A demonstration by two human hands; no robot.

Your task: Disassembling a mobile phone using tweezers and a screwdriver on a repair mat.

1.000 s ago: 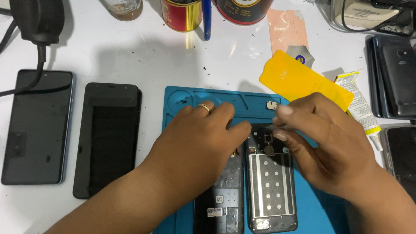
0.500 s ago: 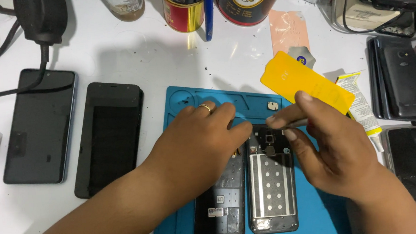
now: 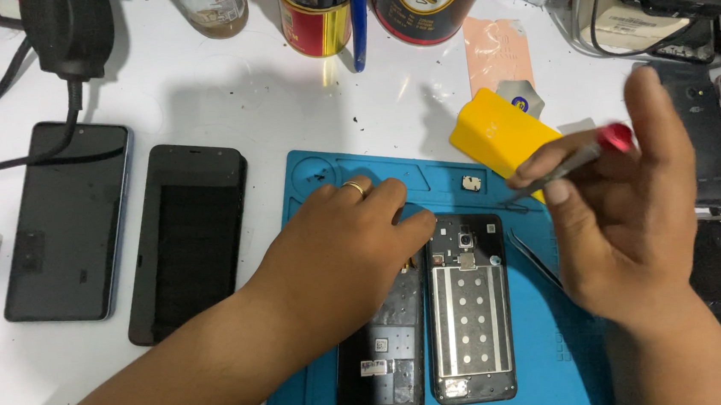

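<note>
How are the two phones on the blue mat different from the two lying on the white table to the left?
The two phones on the blue mat are opened: the right one shows a bare frame with a metal plate, and the left one lies partly under the left hand. The two phones on the white table are closed, dark-faced and untouched. All four lie flat and lengthwise.

Matt blue rubbery mat (image 3: 324,175), glossy phones (image 3: 66,221)

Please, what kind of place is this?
Probably a phone repair bench: an opened phone lies on a blue repair mat, the right hand holds a small screwdriver, and more phones lie beside.
</note>
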